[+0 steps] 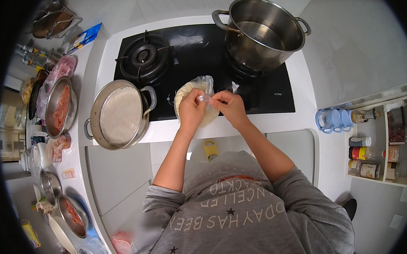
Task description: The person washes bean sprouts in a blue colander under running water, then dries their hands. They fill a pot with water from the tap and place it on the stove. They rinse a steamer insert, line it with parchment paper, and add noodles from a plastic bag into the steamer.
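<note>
A clear plastic bag (204, 82) holding something pale, which may be dough or flour, rests at the front edge of the black gas cooktop (193, 58). My left hand (193, 108) pinches the gathered top of this bag. Close beside it, my right hand (230, 106) grips the same bunched plastic between thumb and fingers. Part of the bag is hidden under both hands. To the left stands a steel steamer pot (89, 115) lined with a pale cloth (121, 114). A deep steel stockpot (255, 55) sits on the right burner; its inside looks dark.
The bare left burner (143, 55) has raised pan supports. Along the left counter are two steel bowls of minced meat (62, 108) (73, 215), plastic bags and other kitchenware. Blue-lidded containers (333, 120) and a shelf of jars (369, 170) are at the right.
</note>
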{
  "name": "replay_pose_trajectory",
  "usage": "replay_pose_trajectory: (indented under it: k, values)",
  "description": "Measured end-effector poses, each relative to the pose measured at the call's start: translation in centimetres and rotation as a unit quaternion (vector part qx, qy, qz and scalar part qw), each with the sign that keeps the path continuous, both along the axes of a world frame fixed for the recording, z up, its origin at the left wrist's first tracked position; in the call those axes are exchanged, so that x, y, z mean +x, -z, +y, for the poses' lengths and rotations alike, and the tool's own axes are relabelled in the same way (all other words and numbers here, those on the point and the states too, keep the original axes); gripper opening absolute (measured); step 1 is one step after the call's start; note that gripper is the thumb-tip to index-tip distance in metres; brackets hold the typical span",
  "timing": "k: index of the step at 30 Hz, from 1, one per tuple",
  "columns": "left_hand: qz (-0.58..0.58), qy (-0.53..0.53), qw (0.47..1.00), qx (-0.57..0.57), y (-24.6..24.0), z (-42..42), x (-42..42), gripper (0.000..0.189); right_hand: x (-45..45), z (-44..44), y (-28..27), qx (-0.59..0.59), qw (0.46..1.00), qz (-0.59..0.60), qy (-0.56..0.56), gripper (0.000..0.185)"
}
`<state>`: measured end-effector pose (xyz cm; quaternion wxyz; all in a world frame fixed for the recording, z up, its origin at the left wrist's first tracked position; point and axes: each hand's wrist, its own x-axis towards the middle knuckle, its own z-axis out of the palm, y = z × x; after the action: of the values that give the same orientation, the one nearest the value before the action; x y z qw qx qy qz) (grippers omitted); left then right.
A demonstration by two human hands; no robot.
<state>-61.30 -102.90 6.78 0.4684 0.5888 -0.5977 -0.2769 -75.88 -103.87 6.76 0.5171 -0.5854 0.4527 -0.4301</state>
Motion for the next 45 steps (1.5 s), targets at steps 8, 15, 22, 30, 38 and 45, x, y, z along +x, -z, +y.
replay_pose_trajectory:
  k: [8, 15, 22, 30, 38, 45]
  values:
    - [0.031, -0.113, 0.992, 0.053, -0.7, -1.2, 0.5, 0.014, 0.1, 1.3, 1.1, 0.026, 0.998, -0.058, 0.020, 0.010]
    - [-0.095, -0.048, 0.993, 0.052, -1.6, -1.3, 0.7, 0.015, 1.6, 0.2, 0.1, -0.076, 0.992, 0.075, 0.069, 0.006]
    - [-0.122, 0.009, 0.992, -0.005, -0.8, -1.2, 0.8, 0.013, 1.0, 0.9, 0.9, 0.151, 0.961, -0.227, 0.051, 0.006]
    - [0.069, -0.022, 0.996, 0.042, -0.3, -2.2, 1.5, 0.007, -0.7, -0.3, -0.3, 0.250, 0.916, -0.297, -0.102, 0.012]
    - [0.133, 0.016, 0.980, 0.145, -1.7, -3.0, 2.4, 0.033, -5.0, 1.9, -2.3, -0.204, 0.978, 0.029, -0.041, 0.013]
    - [0.048, 0.045, 0.993, 0.095, -3.1, -1.7, 0.8, 0.017, -2.1, -2.5, -0.3, -0.216, 0.961, 0.170, -0.042, 0.033]
